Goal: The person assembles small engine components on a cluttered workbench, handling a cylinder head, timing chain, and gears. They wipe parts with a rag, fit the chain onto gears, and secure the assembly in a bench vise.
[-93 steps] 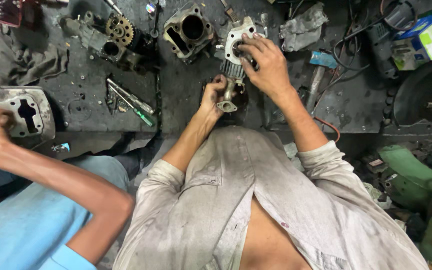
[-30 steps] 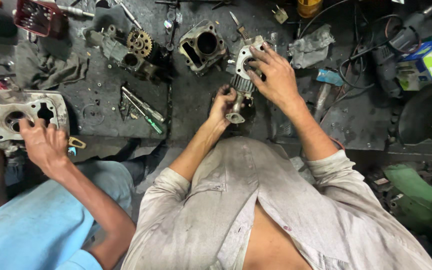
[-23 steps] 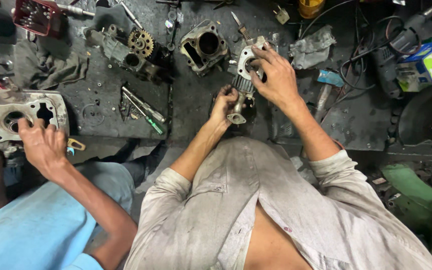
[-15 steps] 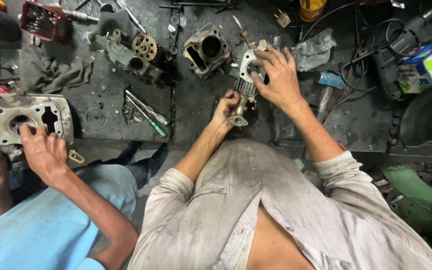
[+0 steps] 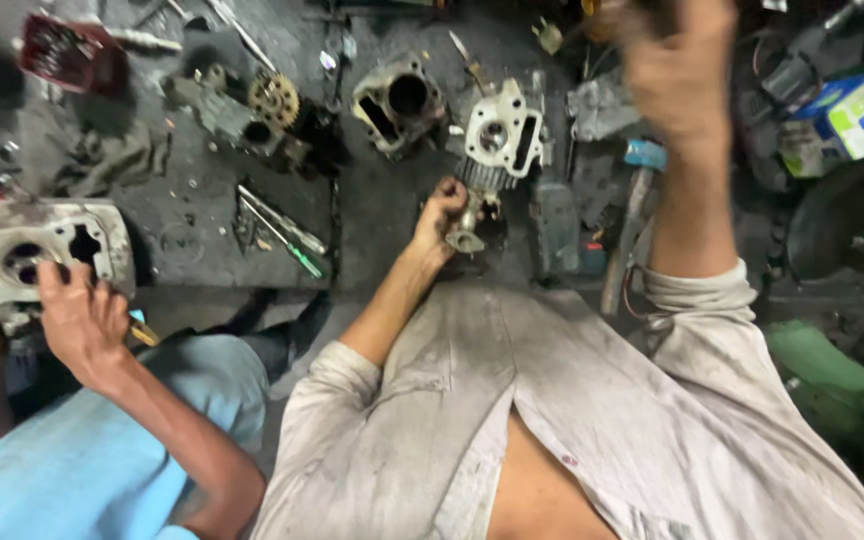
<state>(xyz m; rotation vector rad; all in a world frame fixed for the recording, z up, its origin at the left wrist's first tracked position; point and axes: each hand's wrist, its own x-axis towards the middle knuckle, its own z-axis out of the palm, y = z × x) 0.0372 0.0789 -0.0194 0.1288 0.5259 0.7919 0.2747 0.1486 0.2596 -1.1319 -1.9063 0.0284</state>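
Grease covers the dark bench (image 5: 372, 230) below me. My left hand (image 5: 440, 215) sits near the middle of it, fingers curled tight around the lower neck of the cylinder head (image 5: 500, 135), a pale finned casting with a round bore and a slot in its face. The head stands tilted on the bench, its flat face turned up toward me, the small flanged port at its bottom end poking out just under my knuckles.

My right hand (image 5: 680, 70) is lifted well clear of the head, up at the top right, and it is smeared by motion; I cannot tell whether its fingers are spread or closed, or whether they hold anything.

Just left of the head lies a dark engine block (image 5: 399, 102) with a round bore. Farther left, a sprocket (image 5: 274, 98) rests on another casting, and a green-handled screwdriver (image 5: 282, 232) lies below it. A hammer (image 5: 627, 225) with a blue head lies right of the head, near my right forearm. A blue and white box (image 5: 857, 112) sits at the far right.

At the left edge, another person in a blue shirt has a hand (image 5: 82, 320) on a second, larger grey casting (image 5: 37, 255).
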